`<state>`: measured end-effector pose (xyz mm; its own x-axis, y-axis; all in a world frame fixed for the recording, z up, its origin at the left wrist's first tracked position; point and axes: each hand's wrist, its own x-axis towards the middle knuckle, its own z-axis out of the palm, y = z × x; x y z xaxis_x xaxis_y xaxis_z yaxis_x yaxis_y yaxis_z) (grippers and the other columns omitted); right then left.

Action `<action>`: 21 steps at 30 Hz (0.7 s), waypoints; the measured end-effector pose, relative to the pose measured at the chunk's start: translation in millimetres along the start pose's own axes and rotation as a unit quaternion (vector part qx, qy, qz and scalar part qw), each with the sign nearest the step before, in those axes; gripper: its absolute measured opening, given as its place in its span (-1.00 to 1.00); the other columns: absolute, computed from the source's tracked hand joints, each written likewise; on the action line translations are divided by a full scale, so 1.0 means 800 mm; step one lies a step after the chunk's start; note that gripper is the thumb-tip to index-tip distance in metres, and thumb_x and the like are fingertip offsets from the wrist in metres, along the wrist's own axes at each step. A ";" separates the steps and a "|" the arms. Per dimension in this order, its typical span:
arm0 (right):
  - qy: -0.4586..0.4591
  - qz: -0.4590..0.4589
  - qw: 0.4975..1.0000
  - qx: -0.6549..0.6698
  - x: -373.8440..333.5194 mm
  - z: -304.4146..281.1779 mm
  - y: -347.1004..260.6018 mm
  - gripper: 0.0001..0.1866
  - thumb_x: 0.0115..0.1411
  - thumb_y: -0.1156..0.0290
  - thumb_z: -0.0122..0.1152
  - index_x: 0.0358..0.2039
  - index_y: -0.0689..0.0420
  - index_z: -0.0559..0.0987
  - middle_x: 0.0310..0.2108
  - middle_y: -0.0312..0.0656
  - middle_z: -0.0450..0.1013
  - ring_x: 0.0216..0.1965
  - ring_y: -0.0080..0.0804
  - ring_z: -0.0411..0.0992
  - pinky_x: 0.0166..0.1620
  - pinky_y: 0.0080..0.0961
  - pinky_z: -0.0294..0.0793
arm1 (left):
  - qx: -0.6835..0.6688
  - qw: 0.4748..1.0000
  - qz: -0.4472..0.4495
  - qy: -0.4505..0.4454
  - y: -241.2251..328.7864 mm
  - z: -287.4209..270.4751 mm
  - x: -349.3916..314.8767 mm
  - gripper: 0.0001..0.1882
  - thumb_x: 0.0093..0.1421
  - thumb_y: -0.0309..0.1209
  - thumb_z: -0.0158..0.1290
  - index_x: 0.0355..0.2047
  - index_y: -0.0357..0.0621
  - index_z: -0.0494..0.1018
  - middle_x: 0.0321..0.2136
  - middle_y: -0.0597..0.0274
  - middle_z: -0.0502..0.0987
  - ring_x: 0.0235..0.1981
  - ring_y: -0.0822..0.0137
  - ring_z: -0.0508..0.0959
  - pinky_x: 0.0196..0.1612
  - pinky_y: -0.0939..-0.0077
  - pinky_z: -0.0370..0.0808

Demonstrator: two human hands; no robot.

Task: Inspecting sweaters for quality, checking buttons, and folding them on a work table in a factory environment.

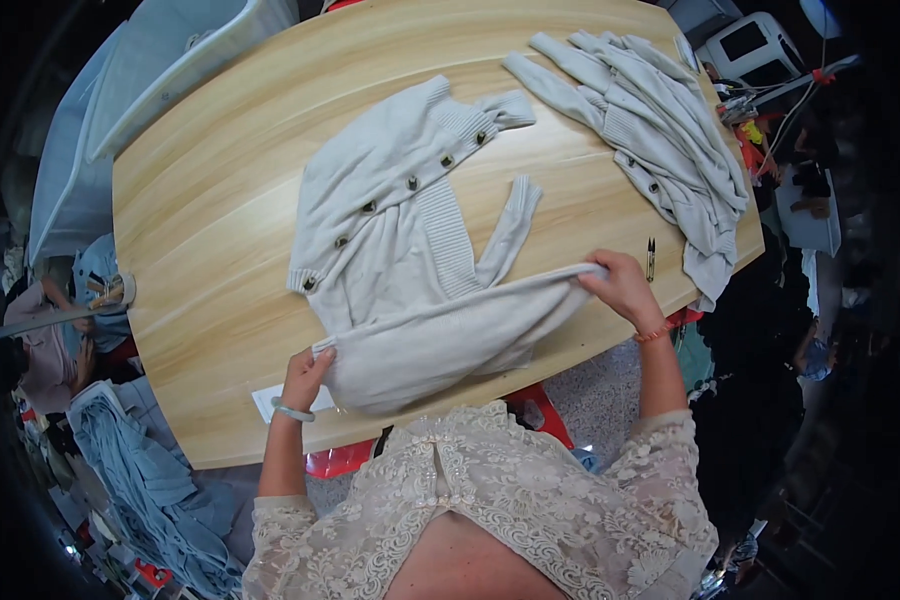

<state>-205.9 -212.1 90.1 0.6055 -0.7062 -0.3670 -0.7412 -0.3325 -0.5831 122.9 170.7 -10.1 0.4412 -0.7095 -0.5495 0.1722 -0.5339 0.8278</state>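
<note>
Cream knit fills the middle of the wooden table [200,200]: a buttoned cardigan [390,230] lying face up, its lower part lifted toward me. My left hand [305,378] pinches one corner of the hem near the table's front edge, and my right hand [622,288] is closed on the other end of that stretched edge, so both hands are clamped on the same garment, well apart. One sleeve [510,230] trails loose above the fold. I judge that sleeve could bunch under the fold if the pulled edge comes over unevenly. Small dark snips [650,258] lie just beside my right hand and might snag the knit. A second pile of cream cardigans [660,130] sits at the far right, and a white paper slip [270,402] lies by my left wrist.
</note>
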 end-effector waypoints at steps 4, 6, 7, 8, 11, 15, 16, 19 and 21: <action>0.163 -0.054 0.984 -0.038 0.119 0.062 0.054 -0.77 0.02 0.39 0.22 -0.25 0.07 0.55 -0.28 -0.15 0.45 -0.26 -0.19 0.44 -0.14 -0.34 0.42 | -0.025 0.982 0.089 0.166 -0.063 0.008 0.091 -0.67 0.19 -0.44 0.04 -0.03 -0.27 0.36 -0.39 0.37 0.45 -0.45 0.58 0.40 -0.38 0.73 0.36; 0.153 -0.066 0.986 -0.005 0.172 0.086 0.048 -0.68 0.02 0.40 0.21 -0.16 0.07 0.51 -0.14 -0.11 0.40 -0.27 -0.20 0.45 -0.13 -0.32 0.42 | -0.025 0.977 0.045 0.207 -0.055 0.009 0.121 -0.51 0.15 -0.46 0.08 0.08 -0.24 0.22 -0.35 0.32 0.44 -0.45 0.54 0.43 -0.41 0.70 0.39; 0.162 -0.078 0.984 -0.007 0.196 0.095 0.041 -0.63 0.02 0.40 0.21 -0.10 0.06 0.48 -0.11 -0.09 0.38 -0.23 -0.19 0.44 -0.11 -0.32 0.41 | -0.018 0.950 0.142 0.276 -0.049 0.017 0.139 -0.47 0.14 -0.46 0.09 0.10 -0.21 0.19 -0.36 0.32 0.43 -0.45 0.55 0.42 -0.44 0.70 0.39; 0.166 -0.093 0.982 -0.006 0.218 0.104 0.025 -0.58 0.03 0.39 0.21 -0.05 0.04 0.45 -0.07 -0.08 0.36 -0.20 -0.18 0.44 -0.09 -0.31 0.41 | -0.008 0.908 0.235 0.346 -0.049 0.016 0.151 -0.43 0.12 -0.47 0.11 0.12 -0.19 0.15 -0.36 0.33 0.43 -0.46 0.56 0.42 -0.48 0.70 0.39; 0.204 -0.088 0.973 0.067 0.284 0.125 -0.005 -0.48 0.00 0.32 0.25 0.01 0.11 0.40 -0.04 0.00 0.34 -0.05 -0.10 0.37 0.01 -0.32 0.36 | -0.090 0.909 0.108 0.391 -0.047 0.006 0.179 -0.39 0.08 -0.47 0.15 0.11 -0.17 0.14 -0.44 0.34 0.40 -0.53 0.57 0.41 -0.60 0.70 0.36; 0.184 -0.032 0.975 0.124 0.364 0.147 -0.005 -0.40 -0.03 0.19 0.29 -0.01 0.22 0.41 -0.03 0.06 0.36 0.02 -0.09 0.33 0.07 -0.32 0.30 | -0.128 0.897 0.048 0.421 -0.030 0.002 0.191 -0.49 0.06 -0.47 0.17 0.01 -0.18 0.25 -0.53 0.38 0.37 -0.61 0.58 0.39 -0.67 0.71 0.33; 0.145 0.011 0.982 0.119 0.375 0.154 -0.001 -0.41 -0.03 0.17 0.29 -0.03 0.23 0.42 -0.05 0.05 0.38 0.02 -0.10 0.34 0.08 -0.32 0.30 | -0.117 0.903 0.036 0.412 -0.025 0.000 0.190 -0.52 0.06 -0.46 0.17 -0.01 -0.19 0.29 -0.54 0.39 0.37 -0.61 0.58 0.40 -0.67 0.71 0.33; 0.078 0.026 0.984 0.161 0.376 0.154 -0.003 -0.50 -0.03 0.10 0.30 -0.21 0.26 0.52 -0.35 -0.07 0.48 -0.32 -0.31 0.47 -0.25 -0.43 0.47 | -0.209 0.894 0.034 0.395 -0.005 -0.015 0.174 -0.61 0.10 -0.52 0.11 -0.04 -0.21 0.32 -0.45 0.30 0.42 -0.57 0.51 0.44 -0.60 0.70 0.40; 0.034 0.037 0.964 0.259 0.363 0.145 -0.007 -0.57 0.05 0.09 0.27 -0.35 0.28 0.55 -0.57 -0.25 0.44 -0.61 -0.56 0.39 -0.59 -0.58 0.43 | -0.314 0.885 0.055 0.338 0.002 -0.038 0.156 -0.64 0.15 -0.53 0.06 -0.03 -0.22 0.32 -0.32 0.21 0.47 -0.49 0.44 0.48 -0.51 0.67 0.47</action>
<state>7.6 -342.9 -97.4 0.5231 -0.7614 -0.3830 -0.5261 0.0650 -0.8479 205.2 95.5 -73.6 0.8756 -0.1911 -0.4436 0.4575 0.0340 0.8886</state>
